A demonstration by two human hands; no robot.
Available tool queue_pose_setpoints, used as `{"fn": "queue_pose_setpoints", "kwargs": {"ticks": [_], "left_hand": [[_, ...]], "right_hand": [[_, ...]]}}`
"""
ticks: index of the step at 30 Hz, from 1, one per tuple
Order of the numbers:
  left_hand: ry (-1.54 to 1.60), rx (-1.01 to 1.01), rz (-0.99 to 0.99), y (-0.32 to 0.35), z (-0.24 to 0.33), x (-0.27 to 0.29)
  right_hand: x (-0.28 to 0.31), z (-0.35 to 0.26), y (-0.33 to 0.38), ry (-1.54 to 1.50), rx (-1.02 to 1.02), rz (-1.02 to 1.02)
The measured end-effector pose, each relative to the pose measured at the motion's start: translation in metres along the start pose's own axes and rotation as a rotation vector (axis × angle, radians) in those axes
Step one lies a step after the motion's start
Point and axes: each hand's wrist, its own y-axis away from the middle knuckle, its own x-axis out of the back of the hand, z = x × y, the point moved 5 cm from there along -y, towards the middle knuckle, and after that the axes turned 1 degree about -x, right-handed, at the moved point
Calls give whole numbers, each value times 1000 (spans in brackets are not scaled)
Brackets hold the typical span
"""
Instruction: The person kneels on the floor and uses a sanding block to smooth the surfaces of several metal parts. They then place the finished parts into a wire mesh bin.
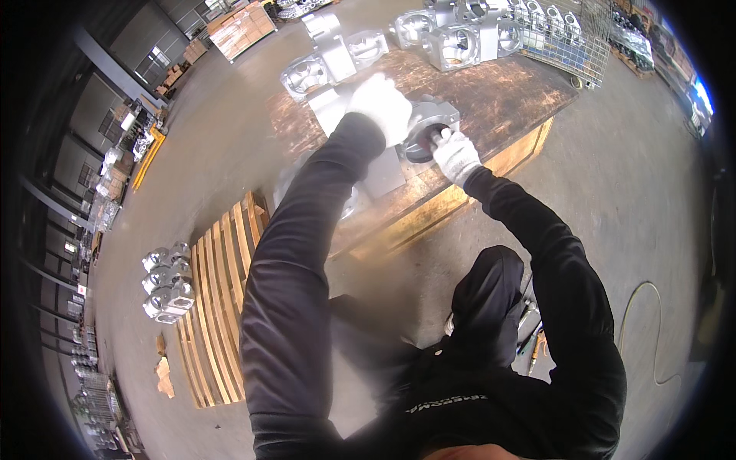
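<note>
A silver-grey metal casting with a round bore lies on the brown wooden workbench. My right hand, in a white glove, is at the bore's near right edge. Its fingers are closed and point into the dark opening; what they hold there is too small to make out. My left hand, also gloved in white, is over the grey metal just left of the bore. Glare washes out its fingers, so their grip does not show. Left of it on the bench is another grey casting with round openings.
Several more castings stand at the bench's far edge, beside a wire mesh basket. A wooden pallet lies on the floor to the left, with castings stacked beside it. A pale hose curls across the floor at right.
</note>
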Motion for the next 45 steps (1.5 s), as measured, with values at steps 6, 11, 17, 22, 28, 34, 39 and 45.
{"fn": "queue_pose_setpoints", "kwargs": {"ticks": [6, 11, 17, 22, 28, 34, 39, 45], "left_hand": [[23, -109, 302, 12, 9, -13], [34, -208, 436, 27, 18, -9], [-6, -168, 469, 32, 18, 1], [54, -226, 497, 30, 18, 0], [-31, -236, 518, 27, 18, -1], [4, -239, 578, 29, 19, 2], [-6, -202, 483, 27, 20, 0], [77, -119, 533, 29, 24, 8]], "right_hand": [[-23, -16, 35, -100, -192, -22], [17, -37, 62, -727, -340, 168], [23, -47, 44, -1783, -902, 170], [41, -47, 50, -825, -549, 124], [22, -39, 56, -920, -607, 12], [-4, -41, 54, -3402, -888, 485], [0, -48, 53, -2266, -1042, 501], [19, -52, 49, -760, -651, 121]]}}
